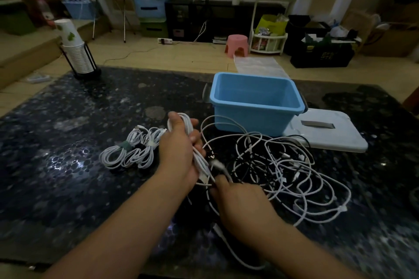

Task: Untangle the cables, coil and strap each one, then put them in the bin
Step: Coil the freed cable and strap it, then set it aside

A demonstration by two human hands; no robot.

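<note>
Nearest you, your right hand [243, 205] sits low over the worktop [68, 188], knuckles up, fingers curled down onto a white strand that runs back toward your body; its grip looks pinched on that strand, though the fingertips are hidden under the hand. Just beyond and to its left, your left hand [181, 149] stands upright, thumb on top, its grip clenched round a half-made coil [184, 124] of white cable whose loops stick out above the fist and hang below it.

You appear to be in the coiling step: one cable is being wound while its free end feeds from the right hand. The next move likely calls for drawing the remaining strand clear of the tangle, laying further loops into the left fist, then strapping it.

Right of both grips sprawls the loose tangle of cables [283, 165], white and black mixed, still unsorted. Left of the left grip lie the finished coils [131, 152], strapped and close together. Beyond the tangle stands the blue bin [257, 118], with no cables visible inside, and a white lid [326, 131] lies just to its right.
</note>
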